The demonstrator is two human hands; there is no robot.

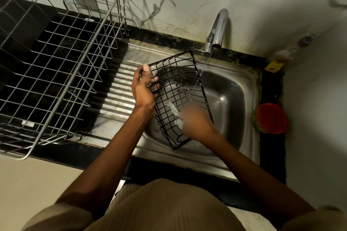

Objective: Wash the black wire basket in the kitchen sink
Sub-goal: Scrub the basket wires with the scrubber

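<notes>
Large steel rack (pixel 56 62) stands on the dark counter left of the sink (pixel 234 99), partly over the ribbed drainboard; likely the drying spot, within easy reach. Sink basin sits under the tap (pixel 217 30), which runs a thin stream that falls at the far right edge of the basket (pixel 180 88). Basket is held tilted over the basin, above the bottom, open side towards the person; presumably so runoff falls into the sink and the inner wires face the cloth. Left hand (pixel 144 88) grips the far-left corner of the rim, thumb over the top wire and fingers curled through the mesh; judged to steady and angle the frame. Right hand (pixel 195 124) is motion-blurred at the near end, seemingly closed on a pale cloth (pixel 174 112) that lies against the wires; exact finger pose cannot be told. Blur suggests scrubbing under way. Red tub (pixel 270 118) rests on the ledge right of the sink
</notes>
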